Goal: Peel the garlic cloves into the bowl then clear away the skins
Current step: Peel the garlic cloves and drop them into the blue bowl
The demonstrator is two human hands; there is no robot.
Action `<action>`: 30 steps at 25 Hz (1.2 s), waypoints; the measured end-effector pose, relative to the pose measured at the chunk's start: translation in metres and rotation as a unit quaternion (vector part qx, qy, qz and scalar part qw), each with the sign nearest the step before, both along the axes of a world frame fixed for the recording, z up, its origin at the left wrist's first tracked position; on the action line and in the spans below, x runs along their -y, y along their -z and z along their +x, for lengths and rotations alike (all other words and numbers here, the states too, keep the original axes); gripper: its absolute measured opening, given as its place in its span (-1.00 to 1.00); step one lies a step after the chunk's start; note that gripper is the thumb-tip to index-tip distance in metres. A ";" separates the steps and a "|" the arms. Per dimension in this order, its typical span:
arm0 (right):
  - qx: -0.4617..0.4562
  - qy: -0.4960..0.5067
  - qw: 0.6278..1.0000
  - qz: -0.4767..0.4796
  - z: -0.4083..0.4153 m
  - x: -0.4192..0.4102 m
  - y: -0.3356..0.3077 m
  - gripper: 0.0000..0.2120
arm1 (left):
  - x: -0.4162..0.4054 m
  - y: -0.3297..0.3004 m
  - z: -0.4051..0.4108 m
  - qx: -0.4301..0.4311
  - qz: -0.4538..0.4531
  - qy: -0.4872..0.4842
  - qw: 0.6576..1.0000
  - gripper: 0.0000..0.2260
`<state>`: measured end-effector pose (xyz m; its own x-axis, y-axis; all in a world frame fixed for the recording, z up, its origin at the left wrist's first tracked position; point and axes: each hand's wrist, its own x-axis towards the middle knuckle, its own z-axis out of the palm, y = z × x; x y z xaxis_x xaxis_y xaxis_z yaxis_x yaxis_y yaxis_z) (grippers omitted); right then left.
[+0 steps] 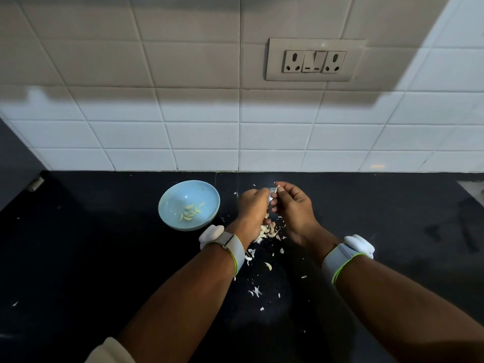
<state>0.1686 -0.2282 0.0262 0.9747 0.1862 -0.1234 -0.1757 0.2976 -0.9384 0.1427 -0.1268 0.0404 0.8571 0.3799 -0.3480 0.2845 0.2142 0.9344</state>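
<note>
— While the clove (277,189) is being worked, why is it held up off the counter (104,258) and not over the bowl (189,204)?

— It is pinched between the fingertips of both hands, raised above the black surface just right of the bowl. The left hand (253,210) is curled, its fingertips closed on one end of the clove; the right hand (294,205) is curled too, thumb and forefinger nipping the pale skin at the top. A two-sided grip like this is probably chosen so that the skin can be pulled one way while the clove is steadied the other.

— And the litter underneath?

— The skins (267,231) are heaped directly below the hands, with smaller flakes scattered toward the near edge of the counter. It is judged that the peeling is kept over that spot so that the waste falls in one patch, to be gathered later.

— Where are the finished ones kept?

— Several peeled cloves (190,212) are lying in the bottom of the pale blue bowl, which is set just left of the left hand, close but not touched by it. A short reach is thus all that is needed for each drop.

— Is the held clove bare yet?

— That cannot be told; it is small and partly hidden by the fingers.
</note>
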 end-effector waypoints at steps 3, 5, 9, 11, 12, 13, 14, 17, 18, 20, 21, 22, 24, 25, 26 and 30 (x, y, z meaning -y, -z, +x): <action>-0.027 0.021 0.999 0.041 0.006 0.003 -0.001 -0.87 | -0.005 0.001 0.000 -0.037 -0.023 -0.033 0.999 -0.86; -0.034 0.005 0.999 0.036 0.010 0.007 -0.001 -0.86 | -0.007 0.002 -0.001 -0.057 -0.035 -0.017 0.998 -0.84; -0.029 -0.025 0.999 -0.024 0.008 0.008 0.002 -0.83 | -0.004 0.007 0.000 -0.061 0.050 0.015 0.997 -0.78; -0.019 -0.029 0.998 -0.047 0.006 0.007 0.001 -0.82 | -0.002 0.012 0.002 -0.043 0.078 0.019 0.996 -0.78; -0.018 -0.030 0.998 -0.047 0.005 0.006 0.000 -0.81 | -0.002 0.013 0.003 -0.033 0.059 0.019 0.998 -0.78; -0.020 -0.030 0.998 -0.043 0.004 0.006 -0.001 -0.80 | -0.001 0.012 0.003 -0.023 0.023 0.020 0.999 -0.78; -0.023 -0.030 0.999 -0.037 0.003 0.005 -0.002 -0.79 | -0.001 0.011 0.003 -0.012 -0.011 0.020 1.000 -0.77; -0.036 -0.036 0.999 -0.015 0.001 0.004 -0.003 -0.77 | 0.001 0.008 0.003 0.015 -0.041 0.029 0.999 -0.76; -0.041 -0.037 0.998 -0.008 0.001 0.004 -0.002 -0.77 | 0.002 0.009 0.003 0.019 -0.033 0.034 0.999 -0.79; -0.047 -0.034 0.998 0.001 0.001 0.003 -0.002 -0.76 | 0.004 0.010 0.003 0.024 -0.025 0.028 0.999 -0.85; -0.049 -0.033 0.998 0.005 0.001 0.003 -0.001 -0.76 | 0.004 0.010 0.003 0.029 -0.026 0.018 0.999 -0.85; -0.049 -0.030 0.998 0.008 0.001 0.004 -0.002 -0.76 | 0.004 0.010 0.003 0.037 -0.027 0.009 0.999 -0.85; -0.047 -0.016 0.999 0.004 0.002 0.005 -0.001 -0.78 | 0.002 0.010 0.003 0.052 -0.018 -0.005 0.998 -0.87; -0.044 -0.008 0.999 0.001 0.003 0.005 0.000 -0.79 | 0.001 0.011 0.003 0.057 -0.010 -0.007 0.998 -0.88; -0.039 -0.001 0.999 -0.005 0.003 0.006 0.000 -0.80 | 0.001 0.011 0.002 0.059 -0.005 -0.007 0.998 -0.89; -0.040 0.009 0.999 -0.004 0.004 0.005 0.003 -0.81 | 0.003 0.011 -0.001 0.071 0.009 -0.025 0.997 -0.90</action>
<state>0.1726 -0.2330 0.0234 0.9648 0.1672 -0.2029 -0.2453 0.2944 -0.9237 0.1421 -0.1296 0.0291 0.8767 0.4289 -0.2178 0.1387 0.2080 0.9682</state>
